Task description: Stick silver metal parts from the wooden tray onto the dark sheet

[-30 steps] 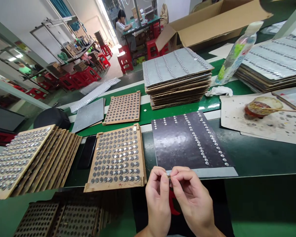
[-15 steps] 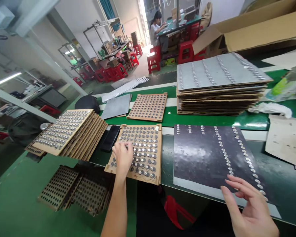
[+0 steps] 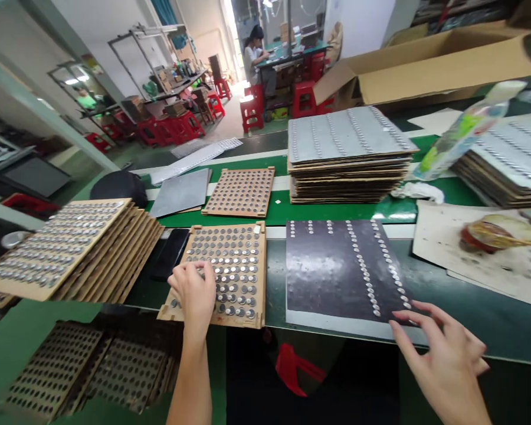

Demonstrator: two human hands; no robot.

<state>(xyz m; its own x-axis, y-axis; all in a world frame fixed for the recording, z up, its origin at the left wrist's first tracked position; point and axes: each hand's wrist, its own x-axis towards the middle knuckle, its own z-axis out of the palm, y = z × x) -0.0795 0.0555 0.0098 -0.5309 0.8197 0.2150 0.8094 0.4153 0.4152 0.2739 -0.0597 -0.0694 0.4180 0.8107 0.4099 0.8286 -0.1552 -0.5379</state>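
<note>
Left hand (image 3: 195,292) and right hand (image 3: 446,348), joined earlier, now apparently divide the work: left curled over wooden board (image 3: 261,277) on bench (image 3: 275,289), hold indeterminable; right half-open, nothing visibly held, at dark sheet (image 3: 323,283).

The left hand (image 3: 192,289) hung back upward, its fingers (image 3: 209,276) bent down — the tips mostly hidden. Its bare forearm (image 3: 190,378) sloped steeply up from the lower edge of view. Well apart, the right hand (image 3: 445,348) was loosely spread, thumb (image 3: 405,344) near the index finger (image 3: 418,319) — forearm angled inward.
</note>
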